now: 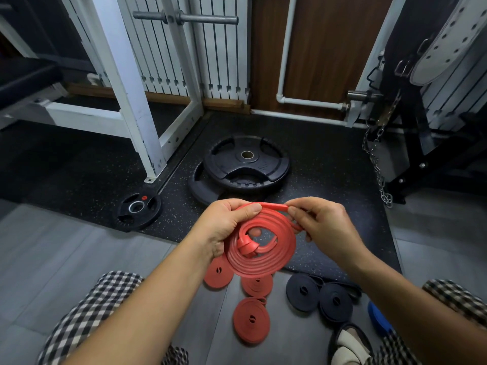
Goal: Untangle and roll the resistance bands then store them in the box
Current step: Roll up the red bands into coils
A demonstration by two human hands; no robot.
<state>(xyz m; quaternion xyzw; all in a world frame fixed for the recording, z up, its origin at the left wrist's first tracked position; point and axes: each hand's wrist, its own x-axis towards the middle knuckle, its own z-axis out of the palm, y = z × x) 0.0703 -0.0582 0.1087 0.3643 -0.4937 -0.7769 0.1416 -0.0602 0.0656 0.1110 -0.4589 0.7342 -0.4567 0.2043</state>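
From the head view, the person sits on the floor with both arms reaching forward, and the red band (261,248) is held up between them as a flat spiral, wound nearly to its end. The left hand (226,227) grips the coil at its upper edge, thumb pressed over the rim and fingers (257,231) curled behind, one tip showing through the centre. The right hand (324,222) pinches the loose tail (274,206) between thumb and fingertips at the top of the roll. Below on the floor lie three rolled red bands (251,320) and two rolled black bands (303,292), just beside one another; I see no box from here. The danger, I'd say, is the coil itself: its turns sit loosely with a lumpy fold at the core, so if the thumb eases or the tail slips from that pinch, the springy rubber could unwind. Tucking the tail in one-handed looks the likeliest place for that.
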